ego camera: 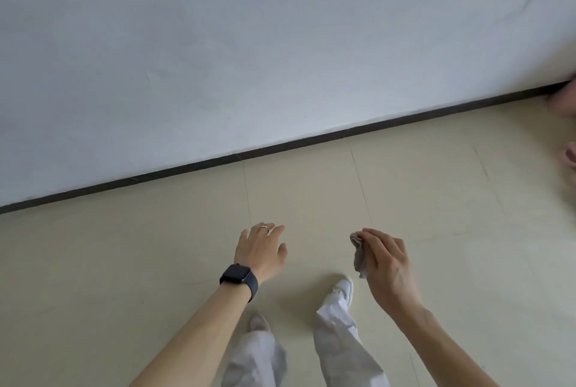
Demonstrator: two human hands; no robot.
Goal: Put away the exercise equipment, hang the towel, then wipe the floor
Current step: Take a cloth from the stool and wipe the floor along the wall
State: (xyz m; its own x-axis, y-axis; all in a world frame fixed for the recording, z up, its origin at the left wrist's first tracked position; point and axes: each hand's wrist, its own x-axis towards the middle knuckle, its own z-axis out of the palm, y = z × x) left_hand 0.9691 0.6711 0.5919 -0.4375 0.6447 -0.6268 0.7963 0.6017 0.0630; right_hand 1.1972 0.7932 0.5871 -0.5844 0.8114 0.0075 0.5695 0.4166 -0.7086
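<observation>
head view: cloth bunched under right hand fingers.

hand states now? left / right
Left hand: open, empty, fingers spread above the floor.
Right hand: closed on a small grey cloth.

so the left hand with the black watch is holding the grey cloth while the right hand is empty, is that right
Not quite. The head view shows the grey cloth in the grip of the right hand. The left hand, the one with the black watch, is empty, fingers spread above the floor.
</observation>
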